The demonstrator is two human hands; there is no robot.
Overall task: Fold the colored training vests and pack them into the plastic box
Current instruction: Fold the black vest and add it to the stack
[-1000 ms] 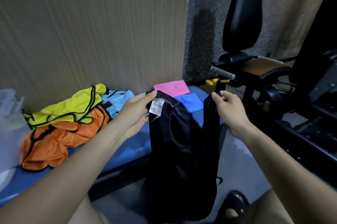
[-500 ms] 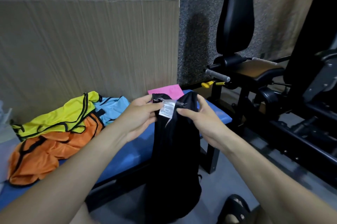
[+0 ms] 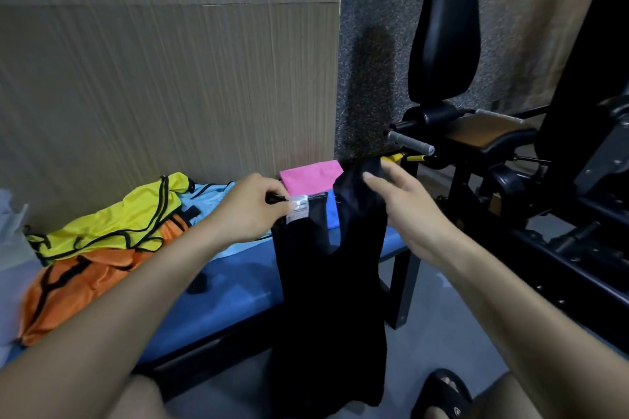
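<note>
A black training vest (image 3: 332,299) hangs in front of the blue bench (image 3: 231,296). My left hand (image 3: 252,207) pinches its left shoulder strap beside the white label. My right hand (image 3: 408,214) holds the top of the right strap, fingers mostly straight and thumb hidden behind the fabric. Folded pink (image 3: 311,176) and blue (image 3: 333,214) vests lie on the bench behind the black one. Unfolded yellow (image 3: 112,224), orange (image 3: 85,282) and light blue (image 3: 211,197) vests are heaped at the left. A translucent plastic box (image 3: 10,248) shows at the left edge.
A panelled wall runs close behind the bench. A black gym machine (image 3: 476,136) with a seat and handle bars stands to the right, its frame reaching along the floor. My sandalled foot (image 3: 442,391) rests on the grey floor below.
My hands came together with the two straps, then moved apart again. The right hand has drawn its strap to the right, so the vest's neck opening is spread.
</note>
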